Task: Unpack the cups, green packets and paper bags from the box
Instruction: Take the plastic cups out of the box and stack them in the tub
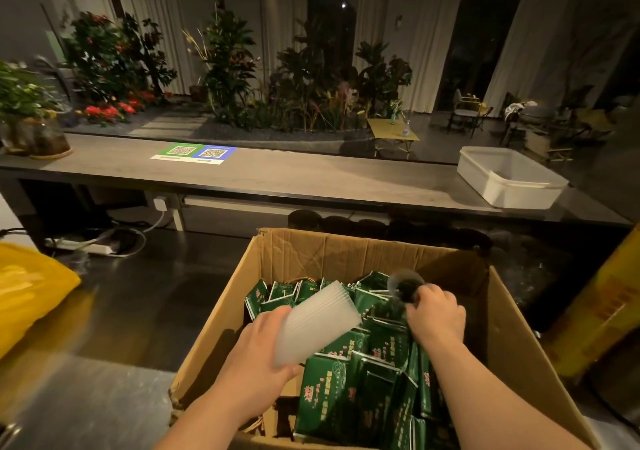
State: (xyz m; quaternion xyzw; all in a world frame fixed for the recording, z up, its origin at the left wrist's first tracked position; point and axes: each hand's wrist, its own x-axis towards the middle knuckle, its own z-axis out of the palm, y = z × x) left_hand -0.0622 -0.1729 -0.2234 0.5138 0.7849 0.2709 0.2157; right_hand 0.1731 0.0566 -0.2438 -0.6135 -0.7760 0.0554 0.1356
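Note:
An open cardboard box [311, 252] stands in front of me, full of several green packets [332, 390]. My left hand [258, 356] grips a stack of frosted translucent cups [320, 321], tilted on its side above the packets at the box's left. My right hand [434, 314] holds a clear, blurred cup [405, 287] over the packets near the box's far right. No paper bags can be seen among the packets.
A long grey counter [277, 172] runs behind the box, with a QR-code sheet [194, 153] and a white plastic tub [509, 177] at its right end. A yellow bag [27, 287] lies at left and a yellow box [602, 311] stands at right. Power strip cables [97, 245] lie below the counter.

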